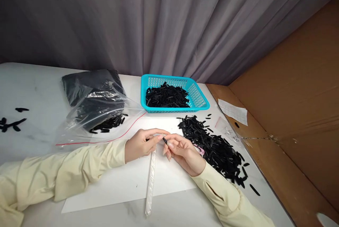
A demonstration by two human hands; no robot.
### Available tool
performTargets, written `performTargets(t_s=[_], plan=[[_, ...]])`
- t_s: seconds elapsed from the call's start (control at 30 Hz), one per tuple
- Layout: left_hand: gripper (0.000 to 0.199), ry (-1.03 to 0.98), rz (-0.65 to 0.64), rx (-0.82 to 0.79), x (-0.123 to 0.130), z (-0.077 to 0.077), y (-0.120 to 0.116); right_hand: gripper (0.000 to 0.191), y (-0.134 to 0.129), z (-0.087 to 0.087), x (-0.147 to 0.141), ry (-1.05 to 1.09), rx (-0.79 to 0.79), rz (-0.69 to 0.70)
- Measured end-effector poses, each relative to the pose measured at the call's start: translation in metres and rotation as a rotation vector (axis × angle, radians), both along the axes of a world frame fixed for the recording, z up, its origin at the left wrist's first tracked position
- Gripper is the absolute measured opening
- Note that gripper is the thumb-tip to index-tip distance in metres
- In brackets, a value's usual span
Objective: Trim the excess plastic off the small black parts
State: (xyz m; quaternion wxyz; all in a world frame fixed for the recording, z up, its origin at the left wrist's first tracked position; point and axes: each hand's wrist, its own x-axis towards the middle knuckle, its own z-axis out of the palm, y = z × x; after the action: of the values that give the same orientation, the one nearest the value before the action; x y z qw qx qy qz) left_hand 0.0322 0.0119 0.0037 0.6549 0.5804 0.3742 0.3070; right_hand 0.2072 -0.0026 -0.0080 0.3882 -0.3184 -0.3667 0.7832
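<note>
My left hand [141,145] and my right hand [186,154] meet above the white sheet [119,181]. Between their fingertips is a small, narrow black piece [165,141], pinched from both sides. Its exact kind is too small to make out. Under my left fingers lies a long white stick-like roll [150,184], pointing towards me. A large pile of similar black pieces [219,153] spreads beside my right hand, and a pink object [200,149] is partly hidden behind that hand.
Behind my hands stands a turquoise basket [174,108] holding many black pieces. A clear zip bag [79,128] with black contents lies at left. Loose black pieces [13,124] sit far left. Cardboard [291,96] walls the right side, with a paper slip [233,111] near it.
</note>
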Motion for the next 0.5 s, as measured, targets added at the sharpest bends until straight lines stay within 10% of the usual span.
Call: performTargets(t_s=[0.5], plan=[[0.032,0.199,0.075,0.278,-0.0034,-0.0041,-0.0052,0.026,-0.0001,0.0035,-0.0040,0.017,-0.039,-0.095]])
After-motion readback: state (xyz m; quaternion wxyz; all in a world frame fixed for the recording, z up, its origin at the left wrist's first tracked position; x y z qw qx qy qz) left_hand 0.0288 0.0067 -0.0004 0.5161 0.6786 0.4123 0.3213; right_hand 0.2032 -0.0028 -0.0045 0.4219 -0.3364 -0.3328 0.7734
